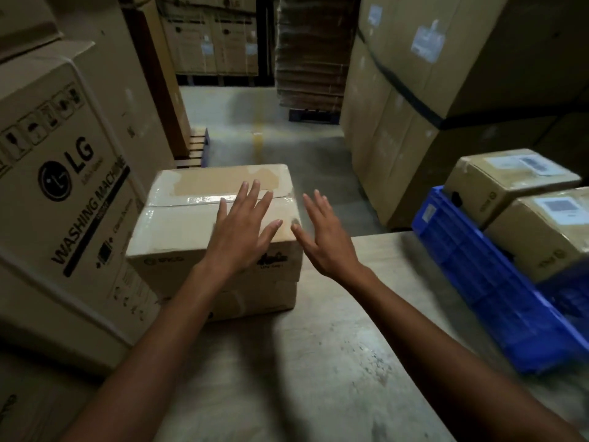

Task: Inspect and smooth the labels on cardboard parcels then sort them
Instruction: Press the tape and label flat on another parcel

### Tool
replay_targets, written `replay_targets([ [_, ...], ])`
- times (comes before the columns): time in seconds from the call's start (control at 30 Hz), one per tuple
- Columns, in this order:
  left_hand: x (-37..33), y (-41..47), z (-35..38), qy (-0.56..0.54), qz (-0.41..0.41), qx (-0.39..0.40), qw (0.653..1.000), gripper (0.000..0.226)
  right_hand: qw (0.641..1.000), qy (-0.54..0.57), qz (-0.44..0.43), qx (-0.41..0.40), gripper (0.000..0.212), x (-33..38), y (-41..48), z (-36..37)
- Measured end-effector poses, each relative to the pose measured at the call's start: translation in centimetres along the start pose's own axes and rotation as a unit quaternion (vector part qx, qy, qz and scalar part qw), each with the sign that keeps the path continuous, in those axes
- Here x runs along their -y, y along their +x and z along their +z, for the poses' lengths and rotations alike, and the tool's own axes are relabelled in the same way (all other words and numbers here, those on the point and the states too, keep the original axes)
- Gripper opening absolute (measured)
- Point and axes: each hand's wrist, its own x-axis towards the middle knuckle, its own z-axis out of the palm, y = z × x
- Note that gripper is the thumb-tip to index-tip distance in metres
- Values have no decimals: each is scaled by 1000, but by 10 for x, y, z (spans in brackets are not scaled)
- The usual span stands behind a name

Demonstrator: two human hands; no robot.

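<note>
A taped cardboard parcel point(191, 218) sits on top of a second, flatter parcel point(264, 298) on the wooden table point(318, 362). My left hand point(242, 231) hovers over the top parcel's near right corner, fingers spread, holding nothing. Just right of that corner, my right hand point(322, 231) is open above the table edge and holds nothing. No label shows on the top parcel's upper face, only clear and brown tape. At the right, two more parcels point(506, 183) point(548, 231) with white labels rest in a blue plastic crate point(497, 282).
A large LG washing-machine carton point(63, 193) stands close on the left of the parcels. Tall stacked cartons point(414, 106) rise beyond the table on the right. A concrete aisle point(264, 138) with pallets runs away behind the table.
</note>
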Motion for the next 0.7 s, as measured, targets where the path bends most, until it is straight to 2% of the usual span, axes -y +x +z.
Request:
replay_targets([
  [0.13, -72, 2, -1, -73, 91, -56, 992, 70, 996, 13, 31, -83, 67, -24, -49, -55],
  [0.23, -143, -1, 3, -108, 148, -57, 981, 69, 989, -4, 58, -136, 68, -47, -98, -103],
  [0.5, -351, -72, 23, -208, 295, 3, 932, 67, 951, -32, 163, -260, 70, -111, -290, -221],
  [0.7, -502, -161, 50, -265, 398, 61, 876, 62, 894, -52, 275, -350, 68, -147, -463, -281],
])
